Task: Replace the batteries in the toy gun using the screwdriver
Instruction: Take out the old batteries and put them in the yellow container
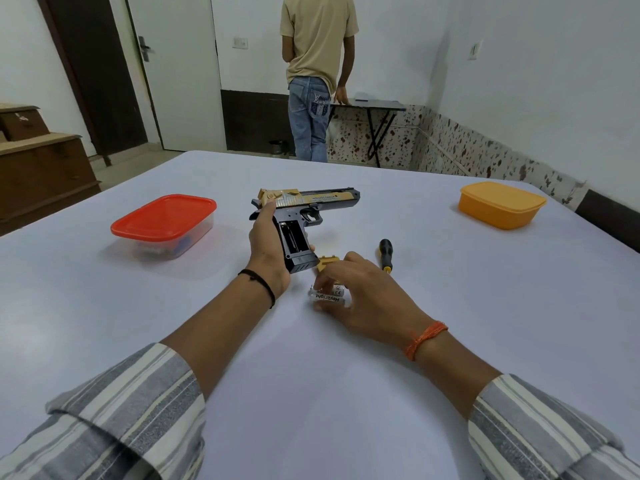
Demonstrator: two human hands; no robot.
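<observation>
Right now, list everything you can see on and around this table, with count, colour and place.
toy gun: one, gold and dark grey, table centre, grip compartment open
batteries: clear-wrapped pack, count unclear, near the gun's grip
compartment cover: one, gold, beside the grip base
screwdriver: one, black and yellow handle, right of the gun
red-lidded box: one, clear, table left
orange box: one, table far right
table: one, white
folding table: one, dark, by the wall
bystander: one, beige shirt, jeans, back turned
left hand: holds the gun's grip
right hand: pinches the batteries
</observation>
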